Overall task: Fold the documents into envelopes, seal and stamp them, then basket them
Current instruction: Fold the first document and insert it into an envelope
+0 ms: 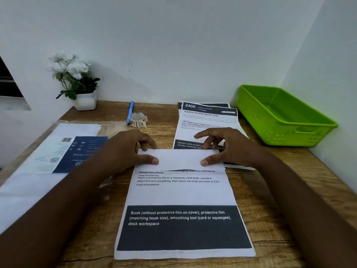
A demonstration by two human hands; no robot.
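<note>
Folding is under way on the document [181, 192] at the centre of the frame, flat on the wooden tabletop [270, 200] with its top edge turned down toward the viewer. The left hand [131, 149] pinches the folded flap at its left end, thumb on top and fingers curled behind the crease. The right hand [222, 147] does the same at the right end, thumb pressed on the flap, while its index finger reaches out toward the centre. Both grips are therefore closed on the paper.

A single printed sheet like this looks light, thin and limp; it should crease readily but slide on the smooth wood and skew if one side leads. Taking hold at both outer ends of the fold, as now, seems best for keeping the edges square before pressing the crease flat.

More printed sheets [208, 120] wait at upper centre right. The green basket [286, 117] sits at the right edge. What appears to be a pack of envelopes [63, 151] lies at the left, and a stamp roll [137, 119] rests beside a blue pen [130, 111] at upper centre.
</note>
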